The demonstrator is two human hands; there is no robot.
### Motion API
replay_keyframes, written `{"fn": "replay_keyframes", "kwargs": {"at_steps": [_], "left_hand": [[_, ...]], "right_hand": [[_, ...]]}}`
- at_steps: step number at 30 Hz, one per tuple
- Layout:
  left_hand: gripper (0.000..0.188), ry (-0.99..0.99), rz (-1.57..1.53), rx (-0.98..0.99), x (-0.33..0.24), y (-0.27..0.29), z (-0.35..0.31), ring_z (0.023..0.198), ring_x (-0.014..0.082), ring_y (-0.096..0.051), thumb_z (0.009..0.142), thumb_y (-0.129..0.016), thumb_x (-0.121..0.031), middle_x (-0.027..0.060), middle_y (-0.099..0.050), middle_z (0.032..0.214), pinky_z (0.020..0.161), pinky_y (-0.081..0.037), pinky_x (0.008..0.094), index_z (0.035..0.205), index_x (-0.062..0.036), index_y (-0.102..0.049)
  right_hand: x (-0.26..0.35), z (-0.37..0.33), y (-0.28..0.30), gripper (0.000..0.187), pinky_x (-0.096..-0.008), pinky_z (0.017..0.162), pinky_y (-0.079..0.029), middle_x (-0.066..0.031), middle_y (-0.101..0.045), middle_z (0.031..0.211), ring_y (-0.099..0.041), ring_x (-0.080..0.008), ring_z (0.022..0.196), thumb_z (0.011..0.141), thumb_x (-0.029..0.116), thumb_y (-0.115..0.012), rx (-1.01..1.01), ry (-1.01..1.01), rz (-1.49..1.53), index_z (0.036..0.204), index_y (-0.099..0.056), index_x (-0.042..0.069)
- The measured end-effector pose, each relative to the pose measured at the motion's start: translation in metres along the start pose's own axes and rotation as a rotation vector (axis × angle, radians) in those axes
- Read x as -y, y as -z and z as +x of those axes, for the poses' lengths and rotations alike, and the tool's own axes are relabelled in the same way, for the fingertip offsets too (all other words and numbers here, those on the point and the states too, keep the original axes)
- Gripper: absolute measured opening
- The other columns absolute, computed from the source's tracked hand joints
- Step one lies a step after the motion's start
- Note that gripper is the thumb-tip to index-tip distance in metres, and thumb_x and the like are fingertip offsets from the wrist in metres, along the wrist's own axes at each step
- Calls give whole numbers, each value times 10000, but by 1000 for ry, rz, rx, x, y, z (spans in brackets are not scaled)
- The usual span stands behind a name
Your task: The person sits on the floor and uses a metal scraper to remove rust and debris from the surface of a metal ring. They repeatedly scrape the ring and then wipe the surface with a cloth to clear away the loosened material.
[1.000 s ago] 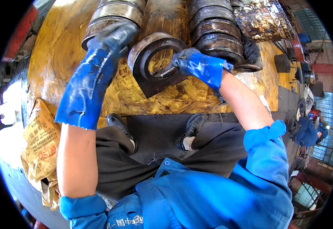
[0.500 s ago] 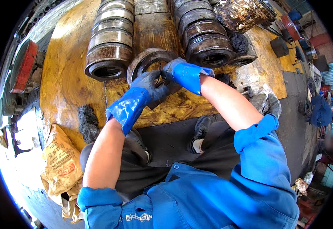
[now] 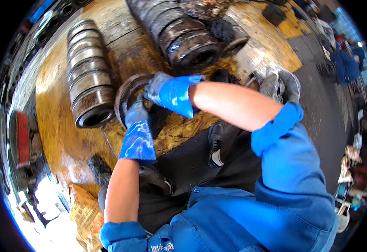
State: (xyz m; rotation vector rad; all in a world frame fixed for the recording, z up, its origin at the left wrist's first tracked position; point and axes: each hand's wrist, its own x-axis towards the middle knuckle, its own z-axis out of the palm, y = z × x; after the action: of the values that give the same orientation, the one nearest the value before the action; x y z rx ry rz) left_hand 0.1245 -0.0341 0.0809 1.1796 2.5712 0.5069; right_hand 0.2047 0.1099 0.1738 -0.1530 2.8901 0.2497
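Both my hands wear blue rubber gloves with dark, grimy fingers. In front of me a thick, greasy metal ring [image 3: 123, 94] stands tilted on the stained yellow sheet. My left hand [image 3: 136, 114] is closed at its near edge, fingertips toward the opening. Closed over the ring's right side is my right hand [image 3: 160, 87], close beside the left. The gloves hide part of the ring and most of the fingertips. A dark patch under the hands is too unclear to name. Just left of the ring lies a row of similar metal rings [image 3: 90, 80], end to end.
Another row of darker rings [image 3: 183, 38] lies beyond my right hand. A black, shaggy clump [image 3: 98, 169] and a brown paper sack [image 3: 86, 214] are at the near left. Crumpled clear plastic [image 3: 282, 84] lies right. A red-faced metal part [image 3: 23, 139] stands far left.
The whole view has turned, so the ring rows now slant and sit further left. Both hands stay at the same ring; the left fingers have shifted along its near edge.
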Motion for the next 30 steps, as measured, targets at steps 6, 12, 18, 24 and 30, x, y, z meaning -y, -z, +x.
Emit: {"fn": "replay_keyframes", "kwargs": {"at_steps": [6,12,18,24,30], "left_hand": [[534,-144,50,15,-12,3,-3,1117,397,-578,837,-695,-354,210,-642,1149,976,-446,472,1308,-140,-562],[461,-198,-71,21,-4,-5,1,1099,373,-612,864,-653,-327,220,-653,1152,965,-470,428,1231,-48,-626],[333,-188,-211,129,-27,2,-3,1070,288,-650,924,-594,-199,180,-687,1126,942,-488,379,1200,-22,-651],[349,-386,-106,46,-54,4,1,1016,288,-661,932,-599,-268,176,-699,1077,887,-505,384,1183,-33,-661],[361,-1,-49,189,-23,0,-1,933,256,-683,925,-619,-267,160,-716,1008,810,-527,357,1202,-41,-662]], "right_hand": [[-163,-124,-46,218,-405,792,-527,-126,-693,1041,-667,-311,937,889,190,-556,-189,-397,340,1048,-672,93],[-209,-308,-229,228,-444,720,-513,-182,-688,943,-662,-345,845,851,225,-579,123,-843,550,973,-703,78],[-103,-403,-407,346,-444,870,-518,-198,-665,1154,-657,-344,1028,903,240,-474,468,-1044,589,1071,-687,25],[-119,-400,-419,317,-454,879,-523,-167,-665,1180,-656,-334,1057,841,269,-565,221,-1482,719,1051,-714,83],[-181,-360,-394,243,-443,775,-536,-169,-716,972,-688,-357,882,821,245,-598,8,-1571,698,938,-733,80]]}}
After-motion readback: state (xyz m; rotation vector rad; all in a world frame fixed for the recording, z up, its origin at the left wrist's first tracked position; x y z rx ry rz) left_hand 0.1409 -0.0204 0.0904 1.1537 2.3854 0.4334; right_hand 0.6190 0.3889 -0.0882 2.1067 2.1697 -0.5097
